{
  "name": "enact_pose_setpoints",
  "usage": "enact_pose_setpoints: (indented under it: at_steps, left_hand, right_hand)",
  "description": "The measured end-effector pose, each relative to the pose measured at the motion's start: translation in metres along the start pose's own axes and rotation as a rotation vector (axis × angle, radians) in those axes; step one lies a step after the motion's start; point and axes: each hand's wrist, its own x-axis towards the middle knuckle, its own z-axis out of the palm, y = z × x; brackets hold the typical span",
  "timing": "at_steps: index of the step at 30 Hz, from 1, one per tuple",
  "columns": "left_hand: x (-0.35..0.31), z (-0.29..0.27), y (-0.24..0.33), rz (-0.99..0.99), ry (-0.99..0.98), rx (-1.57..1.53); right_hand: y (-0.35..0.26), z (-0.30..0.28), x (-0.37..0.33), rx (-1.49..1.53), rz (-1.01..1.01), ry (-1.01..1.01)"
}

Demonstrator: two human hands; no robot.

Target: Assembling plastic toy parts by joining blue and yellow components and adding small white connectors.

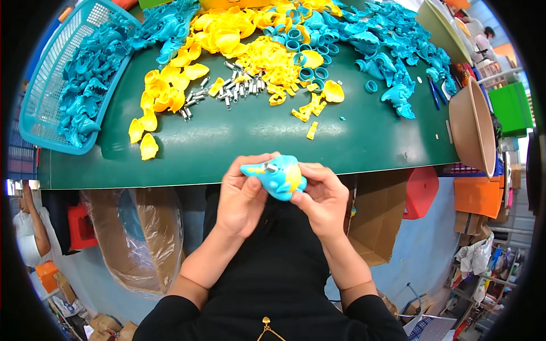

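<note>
A small turquoise toy figure [280, 177] with yellow patches is held between both hands, just over the near edge of the green table [199, 153]. My left hand [246, 196] grips its pointed end, thumb pressed against the side. My right hand [325, 199] pinches the rounder, yellow-marked end between thumb and fingers. A small metallic piece [271, 168] shows on the toy's upper side. Beyond the hands lie small metal cylinders [242, 88], yellow strips [310, 111] and yellow shell-shaped pieces [149, 146].
A blue basket [34, 122] of turquoise parts stands at the left. Turquoise rings [307, 74] and moulded parts [401, 91] spread across the far side. Pliers [437, 95] and a tan basin [471, 125] sit at the right. Cardboard boxes [375, 227] are below the edge.
</note>
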Motion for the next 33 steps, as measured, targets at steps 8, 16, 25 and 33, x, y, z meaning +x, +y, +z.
enact_pose_setpoints:
  at_steps: [8, 16, 25, 33]
  left_hand:
    - [0.024, 0.003, 0.006, 0.253, -0.107, 0.689]
    - [0.027, 0.003, -0.001, 0.392, -0.089, 0.788]
    - [0.041, -0.002, 0.015, 0.278, -0.239, 0.737]
    - [0.041, -0.006, 0.015, 0.146, -0.293, 1.030]
  right_hand:
    - [-0.004, -0.015, 0.041, -0.295, -0.042, -0.154]
    - [-0.005, -0.008, 0.040, -0.265, -0.051, -0.074]
    - [-0.052, -0.065, 0.081, -0.455, -0.065, 0.138]
    - [-0.055, -0.158, 0.165, -0.726, -0.242, 0.336]
